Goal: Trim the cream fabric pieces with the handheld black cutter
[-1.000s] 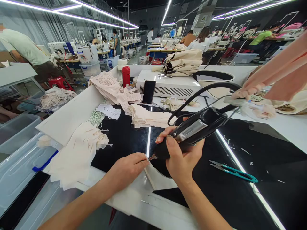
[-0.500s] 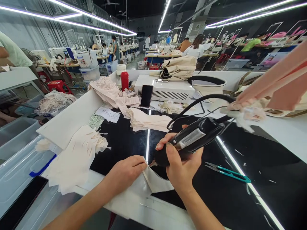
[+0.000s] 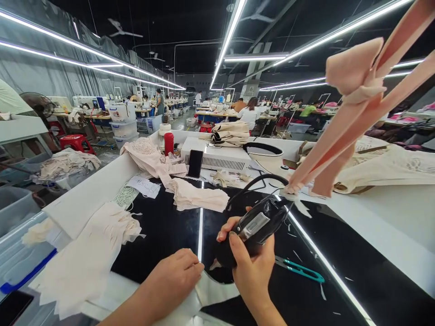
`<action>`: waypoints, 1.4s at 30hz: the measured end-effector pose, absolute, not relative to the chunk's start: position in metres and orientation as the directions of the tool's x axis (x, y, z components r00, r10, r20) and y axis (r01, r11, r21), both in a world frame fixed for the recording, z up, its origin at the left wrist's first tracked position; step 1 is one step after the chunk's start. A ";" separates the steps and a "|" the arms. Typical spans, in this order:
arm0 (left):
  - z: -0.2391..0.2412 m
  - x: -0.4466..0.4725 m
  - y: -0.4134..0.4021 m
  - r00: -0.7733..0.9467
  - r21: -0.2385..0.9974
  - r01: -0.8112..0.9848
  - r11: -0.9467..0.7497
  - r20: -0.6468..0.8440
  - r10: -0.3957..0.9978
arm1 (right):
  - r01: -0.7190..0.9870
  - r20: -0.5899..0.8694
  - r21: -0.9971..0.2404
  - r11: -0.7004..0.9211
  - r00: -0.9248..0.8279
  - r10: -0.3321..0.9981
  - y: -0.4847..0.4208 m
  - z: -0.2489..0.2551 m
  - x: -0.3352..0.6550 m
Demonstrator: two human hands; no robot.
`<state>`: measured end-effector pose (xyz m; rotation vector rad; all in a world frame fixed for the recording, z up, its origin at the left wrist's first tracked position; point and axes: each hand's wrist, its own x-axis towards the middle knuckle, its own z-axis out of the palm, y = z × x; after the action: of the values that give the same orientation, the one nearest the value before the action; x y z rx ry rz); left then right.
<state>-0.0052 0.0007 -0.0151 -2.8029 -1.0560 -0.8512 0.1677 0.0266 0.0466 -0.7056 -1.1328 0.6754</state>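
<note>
My right hand (image 3: 253,262) is wrapped round a black corded handheld power tool (image 3: 253,226) with a silver plate on its body. The tool's rounded end points down and left; its working tip is hidden. My left hand (image 3: 178,276) is closed, thumb and fingertips pinching the edge of a pale cream fabric piece (image 3: 215,292) just left of the tool. That piece lies partly over a glossy black work surface (image 3: 159,226). Pink fabric strips (image 3: 335,140), knotted together, hang from above and are tied at the tool's rear end by the cord.
Teal thread snips (image 3: 302,270) lie right of the tool among thread scraps. Stacked cream pieces (image 3: 200,194) lie ahead, with more fabric pieces (image 3: 84,249) at left. A phone (image 3: 195,164) leans on a white vented box (image 3: 217,156), near a red bottle (image 3: 169,143).
My view has tilted up, so the table and both hands sit lower in the picture. Both hands keep their grips; the left still pinches the fabric near the tool.
</note>
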 end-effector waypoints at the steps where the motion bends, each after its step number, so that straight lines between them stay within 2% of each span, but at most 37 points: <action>1: -0.016 -0.002 0.000 0.626 0.145 0.624 -0.768 0.496 0.602 | -0.116 0.557 -0.789 0.603 0.280 0.782 0.026 0.046 0.169; 6: -0.024 0.004 -0.003 0.621 0.096 0.643 -0.760 0.515 0.591 | -0.113 0.555 -0.790 0.602 0.283 0.782 0.024 0.047 0.171; 16: -0.015 -0.011 -0.014 0.645 0.176 0.638 -0.750 0.411 0.645 | -0.184 0.554 -0.769 0.612 0.283 0.783 0.021 0.054 0.163; 28: -0.019 -0.017 -0.020 0.613 0.243 0.635 -0.734 0.419 0.669 | -0.263 0.520 -0.765 0.587 0.284 0.805 0.022 0.062 0.147; 42: -0.016 -0.021 -0.023 0.620 0.265 0.637 -0.724 0.382 0.685 | -0.227 0.542 -0.761 0.607 0.292 0.788 0.019 0.061 0.142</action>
<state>-0.0208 -0.0225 -0.0157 -2.9193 -1.1957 -0.7606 0.1415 0.0193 0.0608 -0.6257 -1.0696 0.7384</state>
